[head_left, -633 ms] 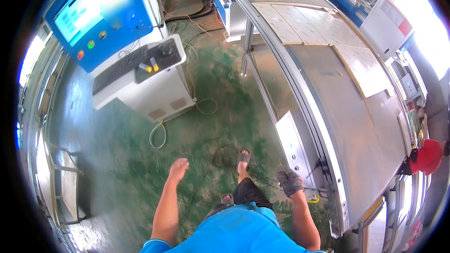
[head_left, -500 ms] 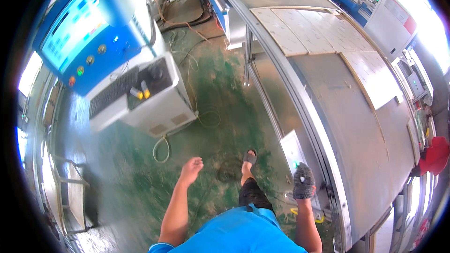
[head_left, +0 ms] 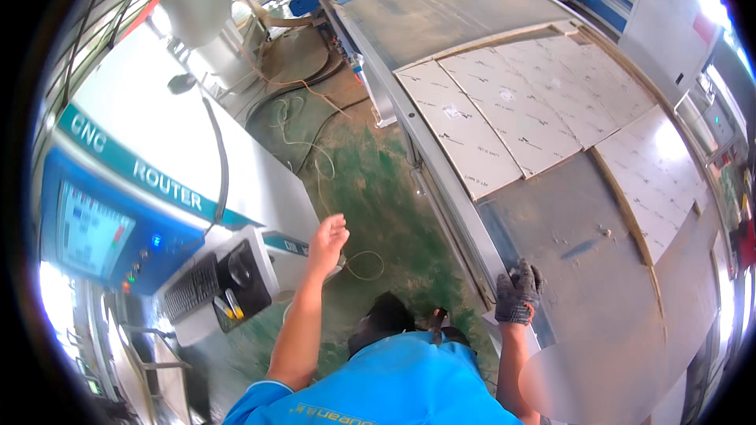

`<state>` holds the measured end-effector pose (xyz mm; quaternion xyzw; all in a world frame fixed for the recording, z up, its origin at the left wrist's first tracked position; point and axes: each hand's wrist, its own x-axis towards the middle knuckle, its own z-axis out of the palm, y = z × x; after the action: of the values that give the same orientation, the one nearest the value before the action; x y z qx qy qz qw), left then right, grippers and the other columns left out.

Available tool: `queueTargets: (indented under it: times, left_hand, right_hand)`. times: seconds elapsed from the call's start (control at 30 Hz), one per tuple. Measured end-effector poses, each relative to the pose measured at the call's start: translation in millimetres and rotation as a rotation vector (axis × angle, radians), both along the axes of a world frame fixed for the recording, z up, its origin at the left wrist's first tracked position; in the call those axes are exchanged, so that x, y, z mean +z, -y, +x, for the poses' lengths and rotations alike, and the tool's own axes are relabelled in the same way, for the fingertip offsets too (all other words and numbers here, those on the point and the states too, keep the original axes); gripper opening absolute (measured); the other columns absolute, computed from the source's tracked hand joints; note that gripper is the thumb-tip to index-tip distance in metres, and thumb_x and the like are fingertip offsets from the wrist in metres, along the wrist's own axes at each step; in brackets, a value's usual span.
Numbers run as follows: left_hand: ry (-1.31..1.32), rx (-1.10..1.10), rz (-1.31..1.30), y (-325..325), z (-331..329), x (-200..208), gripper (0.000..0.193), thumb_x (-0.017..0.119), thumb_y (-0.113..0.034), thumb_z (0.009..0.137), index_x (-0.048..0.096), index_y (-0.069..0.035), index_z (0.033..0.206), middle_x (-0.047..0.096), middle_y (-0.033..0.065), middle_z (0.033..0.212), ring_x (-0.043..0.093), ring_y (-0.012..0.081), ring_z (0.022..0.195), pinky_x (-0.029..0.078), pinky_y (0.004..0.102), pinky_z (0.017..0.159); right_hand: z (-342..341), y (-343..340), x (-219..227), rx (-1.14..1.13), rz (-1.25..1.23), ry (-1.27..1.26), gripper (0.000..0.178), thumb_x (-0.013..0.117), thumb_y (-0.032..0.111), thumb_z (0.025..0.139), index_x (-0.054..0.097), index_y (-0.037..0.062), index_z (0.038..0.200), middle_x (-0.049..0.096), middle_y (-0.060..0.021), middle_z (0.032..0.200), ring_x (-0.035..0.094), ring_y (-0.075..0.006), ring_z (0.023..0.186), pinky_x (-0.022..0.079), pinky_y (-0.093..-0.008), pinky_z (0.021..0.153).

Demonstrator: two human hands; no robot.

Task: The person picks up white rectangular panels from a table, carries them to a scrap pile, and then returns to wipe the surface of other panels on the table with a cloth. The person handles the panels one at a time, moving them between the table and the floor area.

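My left hand (head_left: 328,241) is bare and hangs in the air over the floor, beside the machine cabinet. Its fingers are loosely curled together, with nothing seen in them. A grey knitted glove covers my right hand (head_left: 519,291), which is at the near-left edge of a long machine table (head_left: 543,267). The gloved fingers look somewhat apart and hold nothing visible; whether they touch the metal rail (head_left: 465,244) I cannot tell. Farther along the table lie cut white panels (head_left: 504,102) with printed film, and another white panel (head_left: 650,169) lies to the right.
On the left stands a white and blue control cabinet (head_left: 157,165) with a screen (head_left: 93,228), keyboard (head_left: 191,293) and mouse (head_left: 239,266). Cables and hoses (head_left: 315,138) lie on the green floor (head_left: 402,212). Narrow strips (head_left: 630,220) edge the panels. A blurred patch covers the table's near end.
My view has moved toward the table and panels. My right hand has gone from beside the table's side up to its edge. My left hand is farther forward, its fingers still curled.
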<state>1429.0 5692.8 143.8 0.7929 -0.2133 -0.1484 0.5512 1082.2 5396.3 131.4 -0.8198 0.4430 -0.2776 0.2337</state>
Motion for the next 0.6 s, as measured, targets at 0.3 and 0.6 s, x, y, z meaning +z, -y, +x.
queueTargets:
  times: [0.3, 0.6]
  left_hand:
    - [0.012, -0.961, -0.716, 232, 60, 217, 0.021, 0.064, -0.015, 0.095, 0.065, -0.003, 0.112, 0.06, 0.0109, 0.11, 0.061, 0.025, 0.093, 0.052, 0.0371, 0.084]
    - [-0.517, -1.503, -1.183, 357, 191, 225, 0.012, 0.069, -0.012, 0.093, 0.069, -0.004, 0.102, 0.065, 0.0141, 0.108, 0.064, 0.0342, 0.093, 0.054, 0.0443, 0.081]
  right_hand:
    - [23, 20, -58, -0.473, -0.004, 0.207, 0.05, 0.071, 0.022, 0.087, 0.061, 0.0012, 0.131, 0.065, -0.021, 0.124, 0.055, -0.0385, 0.124, 0.042, -0.047, 0.108]
    - [75, 1, -82, -0.998, 0.3, 0.604, 0.043, 0.066, 0.018, 0.096, 0.058, -0.0029, 0.132, 0.069, -0.015, 0.112, 0.059, -0.0284, 0.121, 0.05, -0.0392, 0.099]
